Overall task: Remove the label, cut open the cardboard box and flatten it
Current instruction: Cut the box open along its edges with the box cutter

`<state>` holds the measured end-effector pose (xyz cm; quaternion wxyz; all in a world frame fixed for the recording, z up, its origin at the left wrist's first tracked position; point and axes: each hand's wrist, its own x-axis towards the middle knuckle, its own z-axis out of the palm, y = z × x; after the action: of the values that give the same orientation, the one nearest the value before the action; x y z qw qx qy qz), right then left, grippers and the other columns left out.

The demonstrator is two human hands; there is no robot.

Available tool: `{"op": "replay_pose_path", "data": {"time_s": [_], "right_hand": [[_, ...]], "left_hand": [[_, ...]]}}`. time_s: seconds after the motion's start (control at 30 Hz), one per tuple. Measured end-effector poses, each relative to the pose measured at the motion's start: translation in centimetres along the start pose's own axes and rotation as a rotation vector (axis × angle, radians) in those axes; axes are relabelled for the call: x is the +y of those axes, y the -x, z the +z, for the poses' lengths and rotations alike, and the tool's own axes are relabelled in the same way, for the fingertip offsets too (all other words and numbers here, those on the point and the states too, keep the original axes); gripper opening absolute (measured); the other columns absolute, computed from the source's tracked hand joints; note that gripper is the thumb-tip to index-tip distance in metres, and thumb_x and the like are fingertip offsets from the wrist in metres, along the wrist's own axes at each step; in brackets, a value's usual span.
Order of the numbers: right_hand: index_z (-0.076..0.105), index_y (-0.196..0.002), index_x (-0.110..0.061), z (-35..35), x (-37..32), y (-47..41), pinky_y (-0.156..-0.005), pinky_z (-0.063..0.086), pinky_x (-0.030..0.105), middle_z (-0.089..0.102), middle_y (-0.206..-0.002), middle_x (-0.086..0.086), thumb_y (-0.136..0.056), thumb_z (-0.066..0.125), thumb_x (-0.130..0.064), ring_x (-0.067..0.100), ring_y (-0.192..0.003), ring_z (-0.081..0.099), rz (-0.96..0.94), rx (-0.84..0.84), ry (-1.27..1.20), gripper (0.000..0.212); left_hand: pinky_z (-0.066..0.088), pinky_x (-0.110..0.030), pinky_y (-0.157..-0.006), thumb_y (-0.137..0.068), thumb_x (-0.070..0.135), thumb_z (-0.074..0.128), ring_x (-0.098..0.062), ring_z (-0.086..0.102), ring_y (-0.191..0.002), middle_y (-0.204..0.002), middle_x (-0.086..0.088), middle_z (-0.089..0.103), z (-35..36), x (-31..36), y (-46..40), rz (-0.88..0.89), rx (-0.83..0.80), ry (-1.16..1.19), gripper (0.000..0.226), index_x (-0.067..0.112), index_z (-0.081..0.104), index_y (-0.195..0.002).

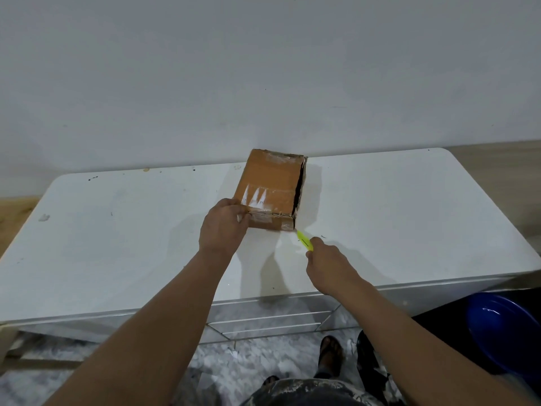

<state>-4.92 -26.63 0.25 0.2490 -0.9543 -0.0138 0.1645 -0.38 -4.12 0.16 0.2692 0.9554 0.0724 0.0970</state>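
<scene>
My left hand [224,227] grips the near left corner of the cardboard box [270,190], fingers curled over its taped edge. The box lies on the white table [117,244], toward the far edge by the wall, with white label scraps [254,199] on its top face and a dark slit open along its right side. My right hand [328,266] holds a yellow cutter [304,241], its tip at the box's near right corner. A blue tub [506,326] sits on the floor at the near right.
</scene>
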Motion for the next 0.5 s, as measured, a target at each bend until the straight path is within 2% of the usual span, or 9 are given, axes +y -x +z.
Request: {"op": "replay_pose_path", "data": {"time_s": [0.23, 0.33, 0.43, 0.5], "right_hand": [[0.044, -0.117, -0.013, 0.2, 1.0, -0.4, -0.063, 0.038, 0.035, 0.059, -0.088, 0.011, -0.100, 0.037, -0.023, 0.031, -0.072, 0.053, 0.008, 0.000, 0.030, 0.021], [0.046, -0.122, -0.018, -0.9, 2.1, -0.3, -0.066, 0.042, 0.036, 0.059, -0.087, 0.009, -0.099, 0.038, -0.028, 0.032, -0.075, 0.055, 0.008, 0.051, 0.049, 0.026], [0.047, -0.122, -0.022, -1.7, 3.1, -0.3, -0.066, 0.047, 0.037, 0.063, -0.083, 0.006, -0.097, 0.038, -0.031, 0.030, -0.074, 0.061, 0.055, 0.062, -0.075, 0.028], [0.050, -0.115, -0.022, -2.0, 3.3, -0.3, -0.068, 0.054, 0.044, 0.065, -0.081, 0.009, -0.097, 0.040, -0.031, 0.030, -0.071, 0.065, 0.073, 0.099, -0.254, 0.022]], "left_hand": [[0.049, -0.030, -0.090, -0.092, 0.025, 0.068, -0.022, 0.064, -0.107, -0.121, -0.001, 0.066, -0.2, 0.0, -0.1, 0.020, 0.005, -0.009, 0.023, 0.016, 0.078, -0.110], [0.048, -0.026, -0.084, -0.091, 0.027, 0.069, -0.021, 0.065, -0.099, -0.113, -0.001, 0.065, -0.2, 0.1, -0.2, 0.014, 0.009, -0.020, 0.023, 0.015, 0.077, -0.109], [0.050, -0.027, -0.077, -0.090, 0.029, 0.070, -0.021, 0.063, -0.088, -0.104, 0.000, 0.059, 0.0, 0.3, -0.5, -0.008, 0.003, -0.022, 0.024, 0.013, 0.076, -0.107], [0.047, -0.027, -0.074, -0.089, 0.031, 0.070, -0.019, 0.059, -0.082, -0.099, 0.002, 0.052, 0.1, 0.6, -0.7, -0.026, -0.010, -0.018, 0.025, 0.012, 0.075, -0.105]]}}
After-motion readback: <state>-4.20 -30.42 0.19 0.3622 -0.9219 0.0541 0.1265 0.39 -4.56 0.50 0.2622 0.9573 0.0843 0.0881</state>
